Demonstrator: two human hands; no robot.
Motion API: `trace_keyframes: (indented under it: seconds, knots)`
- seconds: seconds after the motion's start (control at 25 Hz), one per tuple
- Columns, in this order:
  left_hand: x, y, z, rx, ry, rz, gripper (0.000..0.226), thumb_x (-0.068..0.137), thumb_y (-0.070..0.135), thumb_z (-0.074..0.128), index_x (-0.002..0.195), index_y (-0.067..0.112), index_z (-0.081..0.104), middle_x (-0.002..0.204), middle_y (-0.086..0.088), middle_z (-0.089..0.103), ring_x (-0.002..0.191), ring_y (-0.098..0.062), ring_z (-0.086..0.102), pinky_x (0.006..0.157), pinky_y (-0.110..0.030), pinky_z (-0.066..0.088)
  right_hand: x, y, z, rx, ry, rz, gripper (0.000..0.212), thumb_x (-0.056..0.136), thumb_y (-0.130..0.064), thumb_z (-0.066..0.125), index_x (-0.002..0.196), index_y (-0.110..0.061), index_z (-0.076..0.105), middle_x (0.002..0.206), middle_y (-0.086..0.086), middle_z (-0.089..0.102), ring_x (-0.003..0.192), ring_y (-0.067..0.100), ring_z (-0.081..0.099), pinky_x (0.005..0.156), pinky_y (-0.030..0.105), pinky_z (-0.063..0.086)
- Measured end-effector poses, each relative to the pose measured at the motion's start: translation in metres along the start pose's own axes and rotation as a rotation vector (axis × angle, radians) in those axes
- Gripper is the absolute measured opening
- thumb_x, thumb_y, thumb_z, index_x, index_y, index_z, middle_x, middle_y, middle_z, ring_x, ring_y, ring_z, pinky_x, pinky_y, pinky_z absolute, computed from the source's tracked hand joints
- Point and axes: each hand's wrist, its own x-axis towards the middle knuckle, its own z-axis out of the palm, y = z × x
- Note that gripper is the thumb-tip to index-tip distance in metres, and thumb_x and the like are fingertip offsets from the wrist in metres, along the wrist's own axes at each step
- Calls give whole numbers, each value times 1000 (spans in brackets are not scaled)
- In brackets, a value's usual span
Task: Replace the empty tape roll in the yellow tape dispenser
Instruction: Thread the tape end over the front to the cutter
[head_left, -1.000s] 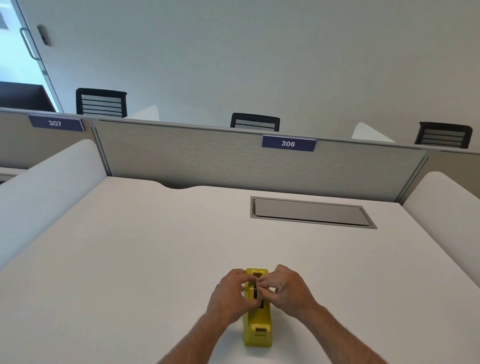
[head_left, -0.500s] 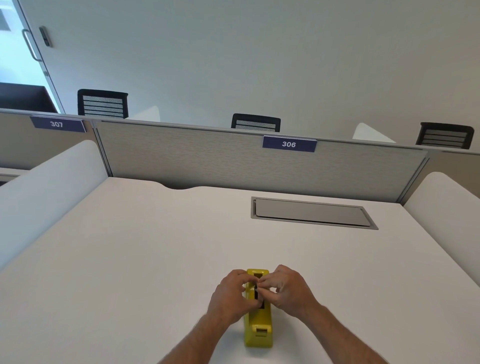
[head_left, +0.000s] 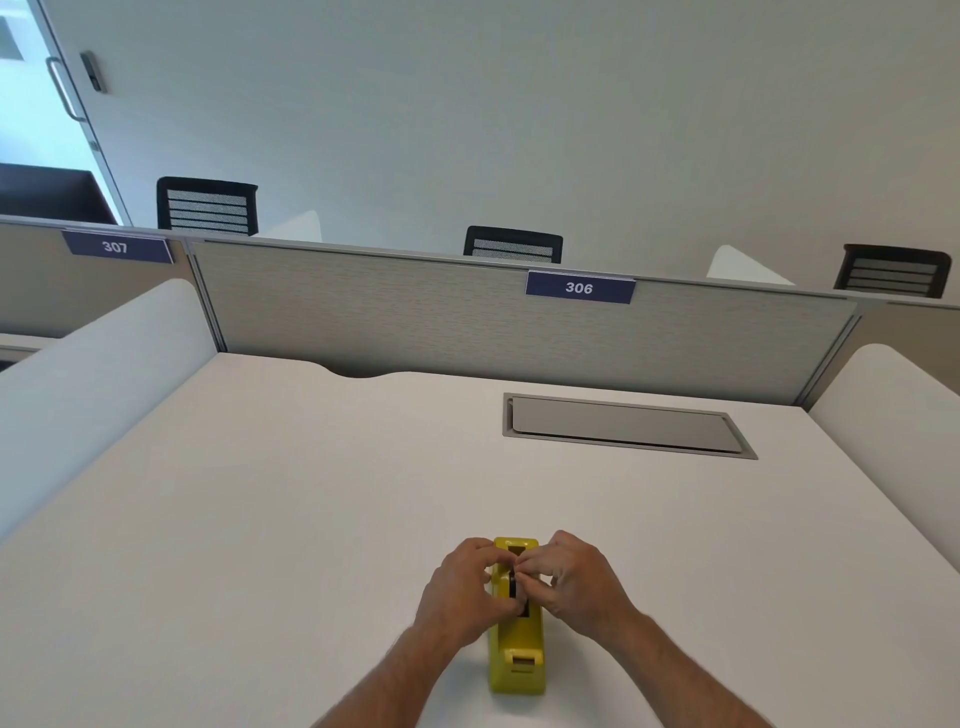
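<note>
The yellow tape dispenser (head_left: 517, 642) stands on the white table (head_left: 291, 519) at 6 o'clock, cutter end toward you. Your left hand (head_left: 465, 587) and right hand (head_left: 576, 582) close on its upper middle from 9 and 3 o'clock, fingertips pinching a small dark part in the slot; which part, cannot be determined.

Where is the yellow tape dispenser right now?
In the head view, the yellow tape dispenser stands near the desk's front edge, between the left hand and right hand.
</note>
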Motion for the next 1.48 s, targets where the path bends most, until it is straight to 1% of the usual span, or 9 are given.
trace_keyframes:
  seconds: [0.32, 0.44, 0.56, 0.76, 0.88, 1.04, 1.28, 1.48]
  knots:
    - [0, 1, 0, 0, -7, -2, 54, 69, 46, 82, 119, 37, 64, 135, 12, 51, 105, -9, 61, 90, -30, 56, 1, 1, -2, -1, -20, -13, 10, 88, -29, 64, 86, -28, 74, 88, -21, 74, 75, 8, 50, 60, 31, 51]
    - [0, -1, 0, 9, -8, -2, 55, 69, 47, 82, 119, 38, 64, 135, 12, 51, 104, -8, 60, 91, -30, 56, 1, 3, -6, 23, -29, -18, 11, 86, -34, 65, 89, -30, 75, 90, -25, 73, 75, 9, 51, 60, 28, 50]
    - [1, -3, 1, -6, -11, -1, 56, 67, 46, 83, 118, 38, 64, 134, 13, 51, 103, -8, 61, 91, -31, 56, 1, 3, -8, 50, -65, -24, 14, 85, -39, 65, 91, -32, 76, 89, -26, 73, 76, 9, 50, 61, 28, 50]
    - [2, -5, 2, -3, -5, 3, 55, 66, 49, 82, 117, 40, 64, 133, 15, 51, 100, -6, 61, 87, -28, 57, 1, 4, -9, 82, -43, -13, 20, 84, -40, 66, 98, -33, 78, 97, -25, 75, 79, 7, 55, 64, 23, 49]
    - [3, -6, 3, -8, -7, 3, 55, 64, 47, 83, 116, 41, 65, 132, 16, 51, 100, -6, 61, 87, -29, 57, 1, 5, -9, 66, -34, -26, 19, 85, -36, 67, 99, -30, 79, 98, -23, 76, 78, 8, 56, 63, 19, 46]
    - [3, -6, 3, -8, -9, 3, 56, 63, 47, 83, 115, 41, 65, 132, 17, 51, 98, -5, 61, 86, -28, 57, 2, 4, -9, 19, -50, -53, 13, 87, -29, 69, 96, -27, 78, 95, -21, 76, 76, 12, 54, 60, 28, 50]
    - [4, -7, 3, 2, -12, 4, 56, 64, 47, 83, 116, 42, 64, 133, 17, 51, 98, -4, 61, 86, -28, 57, 3, 4, -11, -35, -78, -102, 12, 90, -28, 67, 96, -26, 77, 94, -18, 76, 75, 12, 51, 59, 32, 50]
    - [4, -7, 3, 0, -12, 1, 56, 65, 45, 84, 117, 42, 64, 133, 17, 50, 98, -4, 60, 87, -28, 56, 4, 6, -10, -35, -82, -104, 11, 91, -27, 65, 96, -27, 75, 92, -17, 75, 74, 11, 50, 59, 34, 51]
